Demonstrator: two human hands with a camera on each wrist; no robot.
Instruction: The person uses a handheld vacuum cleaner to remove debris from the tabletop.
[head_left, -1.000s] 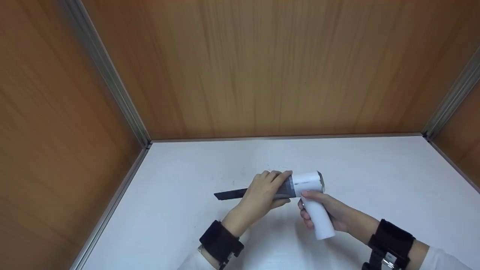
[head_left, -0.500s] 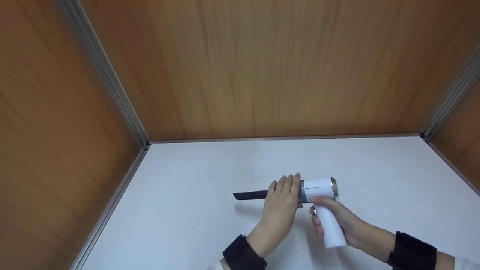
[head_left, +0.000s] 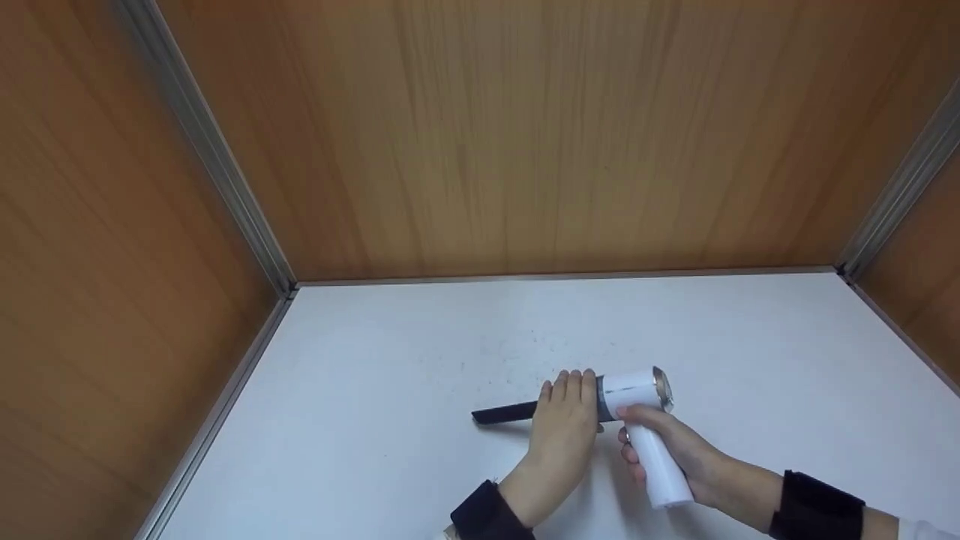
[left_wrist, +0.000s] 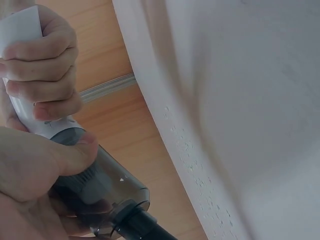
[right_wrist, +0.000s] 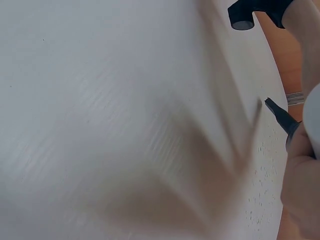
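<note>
A handheld vacuum lies low over the white table, with a white body, a dark dust cup and a black crevice nozzle pointing left. My left hand covers the dust cup from above; in the left wrist view its thumb and fingers are wrapped round the dust cup. My right hand grips the white handle, fingers curled round the handle. The nozzle tip nearly touches the table.
Wooden walls with metal corner strips close in the table at the back, left and right. Small specks are scattered on the white surface near the nozzle. A black wrist band shows above.
Both hands and the vacuum have shifted right and then lower, toward me. The left hand has turned from a side grip to lying over the dust cup.
</note>
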